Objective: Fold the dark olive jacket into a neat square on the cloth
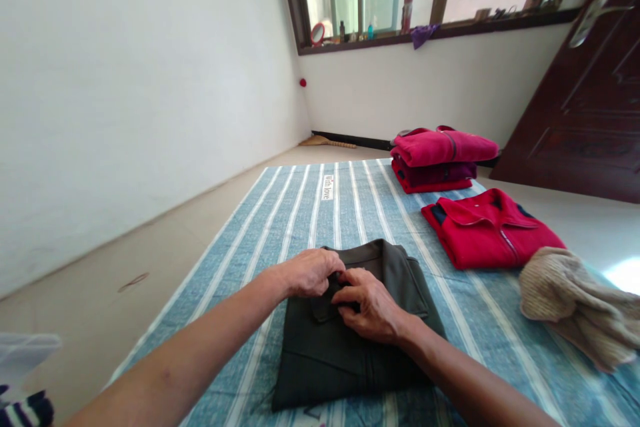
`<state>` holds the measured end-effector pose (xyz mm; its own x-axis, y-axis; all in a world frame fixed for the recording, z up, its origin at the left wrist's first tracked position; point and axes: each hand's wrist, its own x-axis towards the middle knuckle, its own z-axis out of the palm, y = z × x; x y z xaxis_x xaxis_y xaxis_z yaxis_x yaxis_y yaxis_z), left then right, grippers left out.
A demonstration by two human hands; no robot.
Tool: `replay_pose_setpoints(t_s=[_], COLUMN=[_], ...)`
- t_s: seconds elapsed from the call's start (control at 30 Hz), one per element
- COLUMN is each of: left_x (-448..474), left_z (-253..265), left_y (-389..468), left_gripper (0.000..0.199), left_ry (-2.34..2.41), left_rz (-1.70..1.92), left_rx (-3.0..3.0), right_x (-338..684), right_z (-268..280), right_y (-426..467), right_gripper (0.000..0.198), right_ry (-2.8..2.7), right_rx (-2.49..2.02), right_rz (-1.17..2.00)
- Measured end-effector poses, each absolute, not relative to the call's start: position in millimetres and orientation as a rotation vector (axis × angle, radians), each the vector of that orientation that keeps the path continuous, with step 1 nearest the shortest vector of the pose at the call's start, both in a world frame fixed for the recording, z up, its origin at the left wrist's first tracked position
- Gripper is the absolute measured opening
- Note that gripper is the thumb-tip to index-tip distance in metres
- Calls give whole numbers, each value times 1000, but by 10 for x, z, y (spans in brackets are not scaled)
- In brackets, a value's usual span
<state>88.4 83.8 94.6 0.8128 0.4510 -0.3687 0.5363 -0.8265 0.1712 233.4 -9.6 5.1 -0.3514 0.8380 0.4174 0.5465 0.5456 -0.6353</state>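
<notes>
A dark green collared jacket (320, 360) lies folded into a rough rectangle in front of me, its collar at the far side. My left hand (314, 272) is closed in a pinch on the jacket's front just below the collar. Right beside it, my right hand (369, 305) has its fingers bent and pinching the same spot, with thumb and index close to the left fingertips. The small part between the fingers is hidden. Beneath the jacket is a blue cloth with white stripes (270, 227).
To the right lies a folded red zip jacket (500, 233), with a crumpled beige knitted garment (565, 293) in front of it. Farther back stands a stack of folded red and maroon clothes (445, 150). A white wall (150, 80) runs along the left, and a dark door (585, 113) stands at right.
</notes>
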Motion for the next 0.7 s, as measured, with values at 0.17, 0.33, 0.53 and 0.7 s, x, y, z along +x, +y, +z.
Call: replay_pose_setpoints(t_s=[0.17, 0.33, 0.53, 0.7], left_x=[889, 878, 897, 976], left_z=[920, 906, 856, 861], left_y=[892, 972, 1084, 1101], left_gripper=[42, 43, 31, 25], left_ry=[769, 766, 792, 792], left_rz=[-519, -573, -615, -648], left_rx=[2690, 2591, 2487, 2465], right_x=[2335, 2336, 2347, 2366], right_z=[61, 74, 84, 140], right_y=[-102, -117, -132, -139], right_gripper=[22, 21, 18, 21], right_ry=[-2036, -2010, -2010, -1967], right_rx=[-1105, -1090, -1083, -1101], right_rz=[527, 512, 540, 601])
